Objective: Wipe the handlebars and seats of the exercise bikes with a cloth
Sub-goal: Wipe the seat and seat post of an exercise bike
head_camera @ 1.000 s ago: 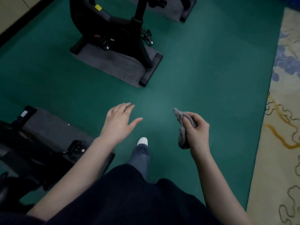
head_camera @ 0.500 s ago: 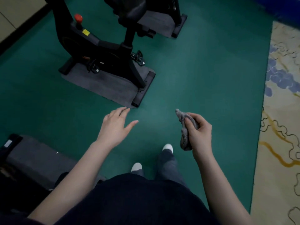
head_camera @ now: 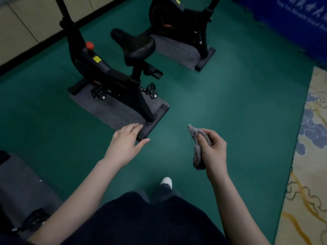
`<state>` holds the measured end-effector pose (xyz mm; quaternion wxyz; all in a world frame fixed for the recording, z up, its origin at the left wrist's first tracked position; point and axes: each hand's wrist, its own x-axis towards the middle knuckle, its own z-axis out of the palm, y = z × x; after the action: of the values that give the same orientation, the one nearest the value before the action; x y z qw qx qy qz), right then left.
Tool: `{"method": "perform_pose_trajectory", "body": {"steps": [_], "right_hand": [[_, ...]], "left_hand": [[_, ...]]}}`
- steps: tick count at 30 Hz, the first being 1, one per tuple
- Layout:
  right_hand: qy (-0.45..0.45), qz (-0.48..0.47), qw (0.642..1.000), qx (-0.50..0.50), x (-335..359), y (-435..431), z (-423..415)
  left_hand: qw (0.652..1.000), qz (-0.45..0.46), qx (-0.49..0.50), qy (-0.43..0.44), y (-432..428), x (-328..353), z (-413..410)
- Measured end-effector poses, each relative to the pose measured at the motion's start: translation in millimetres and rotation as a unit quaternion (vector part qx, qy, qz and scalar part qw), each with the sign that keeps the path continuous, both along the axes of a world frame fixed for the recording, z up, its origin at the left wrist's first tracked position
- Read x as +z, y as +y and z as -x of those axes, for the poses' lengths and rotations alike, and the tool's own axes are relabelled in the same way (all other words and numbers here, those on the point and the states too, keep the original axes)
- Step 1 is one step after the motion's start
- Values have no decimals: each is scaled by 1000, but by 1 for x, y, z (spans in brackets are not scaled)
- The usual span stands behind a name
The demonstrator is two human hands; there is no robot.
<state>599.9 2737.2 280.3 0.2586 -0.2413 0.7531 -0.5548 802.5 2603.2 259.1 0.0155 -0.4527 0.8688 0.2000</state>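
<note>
Grey cloth (head_camera: pixel 196 153), bunched into a limp, rope-like wad, hangs from the right hand (head_camera: pixel 215 147) that I am steering. Thumb and curled fingers pinch it near its upper end, in the air above the middle of the green floor (head_camera: pixel 230 103). The left hand (head_camera: pixel 124 143) is held out flat, fingers straight and holding nothing, over the near corner of the grey mat (head_camera: pixel 113 112) under the closest exercise bike (head_camera: pixel 99 68).

The bike's black seat (head_camera: pixel 136 44) stands on its post above the mat, well apart from both hands. Its handlebars lie beyond the top edge of my view. A second bike (head_camera: pixel 169 16) stands on its own mat toward the floor's far edge, and a patterned rug (head_camera: pixel 315 156) runs along the floor's right edge.

I judge the cloth to be light, soft and not at all fragile. It will fold round whatever it is pressed to, but as a tight wad it offers little wiping face. I would shake it looser and spread it under the palm, so that fingers and cloth wrap the seat's padded top and narrow nose. The seat looks smooth and firm, likely a little slick. The bike itself appears heavy and steady on its mat, so I expect it to take firm rubbing, with the free hand bracing the seat post if needed.
</note>
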Motion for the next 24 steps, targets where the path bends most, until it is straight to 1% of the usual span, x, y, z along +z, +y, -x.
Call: {"method": "perform_pose_trajectory", "body": {"steps": [5, 12, 20, 24], "right_hand": [[-9, -14, 998, 56, -3, -32, 37], [-31, -35, 995, 87, -12, -89, 78], [2, -58, 989, 136, -13, -205, 126], [29, -81, 981, 174, -11, -268, 146]], "left_hand": [[1000, -8, 25, -10, -20, 1, 27], [995, -6, 94, -19, -68, -9, 40], [991, -18, 129, -32, -163, -30, 78], [989, -43, 142, -27, -213, -37, 100]]}}
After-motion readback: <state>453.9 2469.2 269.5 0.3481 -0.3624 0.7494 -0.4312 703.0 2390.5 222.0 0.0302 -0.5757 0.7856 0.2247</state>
